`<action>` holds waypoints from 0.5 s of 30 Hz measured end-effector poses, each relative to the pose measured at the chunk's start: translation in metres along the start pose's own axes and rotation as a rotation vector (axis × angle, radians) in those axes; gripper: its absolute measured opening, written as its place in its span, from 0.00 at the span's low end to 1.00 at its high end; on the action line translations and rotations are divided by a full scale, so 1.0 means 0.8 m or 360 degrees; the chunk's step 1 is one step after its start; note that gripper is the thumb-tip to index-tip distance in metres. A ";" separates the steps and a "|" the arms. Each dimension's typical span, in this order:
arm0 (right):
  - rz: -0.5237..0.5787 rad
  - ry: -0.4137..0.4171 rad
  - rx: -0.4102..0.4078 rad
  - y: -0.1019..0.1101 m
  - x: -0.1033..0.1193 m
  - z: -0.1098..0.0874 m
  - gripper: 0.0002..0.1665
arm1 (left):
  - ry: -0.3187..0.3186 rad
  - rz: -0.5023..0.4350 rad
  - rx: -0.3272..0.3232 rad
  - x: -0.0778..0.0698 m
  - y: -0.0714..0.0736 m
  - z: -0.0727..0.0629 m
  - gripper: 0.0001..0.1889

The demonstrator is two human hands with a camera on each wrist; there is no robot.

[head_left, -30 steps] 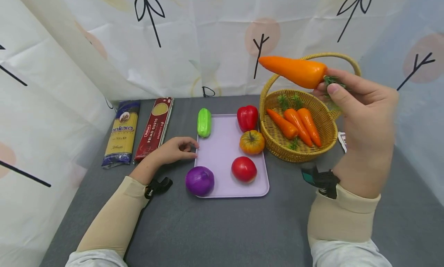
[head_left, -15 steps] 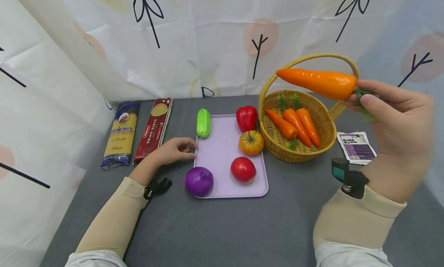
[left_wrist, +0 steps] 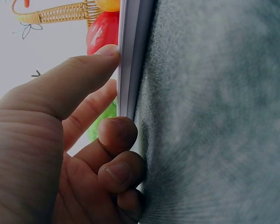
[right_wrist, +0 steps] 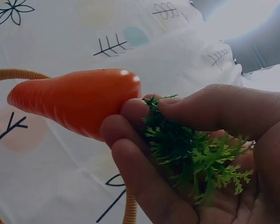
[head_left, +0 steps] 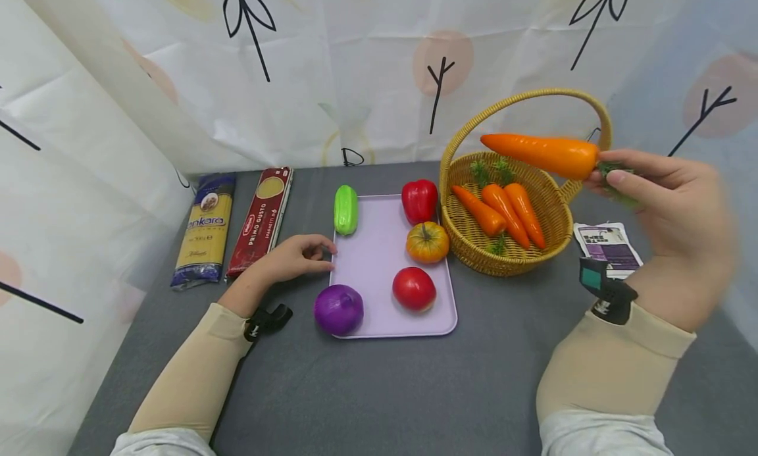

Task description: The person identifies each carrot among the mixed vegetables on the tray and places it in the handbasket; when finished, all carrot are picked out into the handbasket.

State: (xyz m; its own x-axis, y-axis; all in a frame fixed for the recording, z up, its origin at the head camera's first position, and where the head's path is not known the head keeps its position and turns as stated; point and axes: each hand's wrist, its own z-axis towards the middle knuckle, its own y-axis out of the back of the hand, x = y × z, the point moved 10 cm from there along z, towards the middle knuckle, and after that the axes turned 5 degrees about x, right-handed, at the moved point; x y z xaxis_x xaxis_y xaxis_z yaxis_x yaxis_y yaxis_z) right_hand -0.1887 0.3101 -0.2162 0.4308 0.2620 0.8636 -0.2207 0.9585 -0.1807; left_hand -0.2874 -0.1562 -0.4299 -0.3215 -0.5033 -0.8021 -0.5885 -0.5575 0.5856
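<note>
My right hand (head_left: 681, 196) holds a large orange carrot (head_left: 541, 154) by its green top, up in front of the yellow basket's handle. In the right wrist view, thumb and fingers pinch the leafy top (right_wrist: 191, 144), and the carrot body (right_wrist: 79, 102) points left. The left hand (head_left: 296, 257) rests on the table at the left rim of a lilac tray (head_left: 379, 245), fingers loosely curled. In the left wrist view its thumb tip and fingertips are right at the tray's rim (left_wrist: 130, 60). The wicker basket (head_left: 494, 265) contains 3 smaller carrots (head_left: 503, 209).
On the tray are a green cucumber (head_left: 346, 210), red pepper (head_left: 420, 201), orange pumpkin (head_left: 428, 243), tomato (head_left: 414, 289) and, over its near left corner, a purple onion (head_left: 339, 310). Two spaghetti packs (head_left: 204, 235) lie left. A white-purple packet (head_left: 610, 245) lies behind the right wrist.
The right hand has carried the carrot rightward, away from over the basket, then slightly down. The packet behind the wrist has come into view. The left hand has stayed at the tray's rim.
</note>
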 end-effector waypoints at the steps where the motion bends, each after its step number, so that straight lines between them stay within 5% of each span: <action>1: -0.0020 -0.0044 0.0010 0.001 -0.006 0.002 0.16 | -0.0001 0.0000 -0.0002 0.000 0.000 0.000 0.15; 7: -0.0350 -0.0406 0.0029 0.013 -0.052 0.011 0.16 | 0.0003 -0.0004 -0.0011 0.000 0.001 0.001 0.15; 15: -0.1139 -0.1000 0.0178 0.028 -0.119 0.013 0.27 | 0.0015 -0.0005 -0.0004 0.003 0.000 0.001 0.15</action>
State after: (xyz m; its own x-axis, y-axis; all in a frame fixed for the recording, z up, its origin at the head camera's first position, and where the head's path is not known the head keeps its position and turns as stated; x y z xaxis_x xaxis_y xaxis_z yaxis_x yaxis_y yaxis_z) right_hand -0.2439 0.3057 -0.2973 -0.0449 -0.5212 0.8523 -0.1835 0.8429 0.5058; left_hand -0.2890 -0.1570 -0.4318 -0.3126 -0.5078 -0.8027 -0.5873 -0.5608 0.5835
